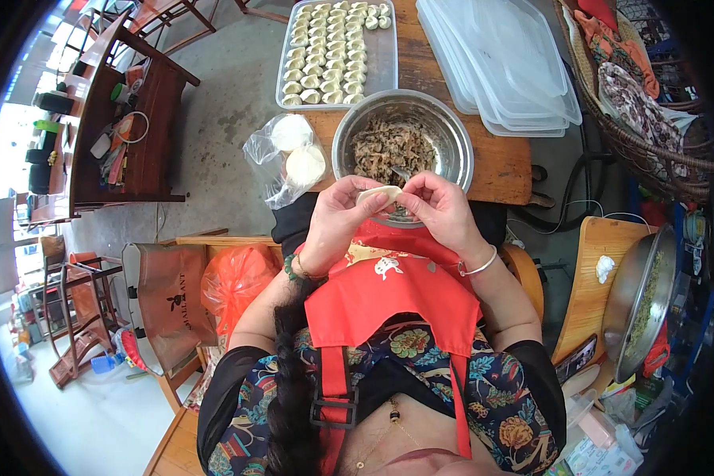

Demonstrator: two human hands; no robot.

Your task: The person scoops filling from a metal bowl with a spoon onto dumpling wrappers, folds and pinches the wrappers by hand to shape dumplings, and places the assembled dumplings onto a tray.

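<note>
Between my two hands is a pale folded dumpling (379,193), held above the near rim of a steel bowl (462,143). My left hand (343,208) pinches its left end with thumb and fingers. At the other end, the fingertips of my right hand (439,208) are closed on its edge. Inside the bowl lies brown minced filling (393,147), with part of a metal utensil (403,171) sticking out of it. Left of the bowl, round white wrappers (305,165) sit in a clear plastic bag (266,155).
A clear tray (390,71) of dumplings in rows stands behind the bowl on the wooden table (496,163). Stacked plastic lids or trays (504,63) lie at the back right. A wooden chair with a large metal pan (641,301) is at my right, a red bag (242,278) at my left.
</note>
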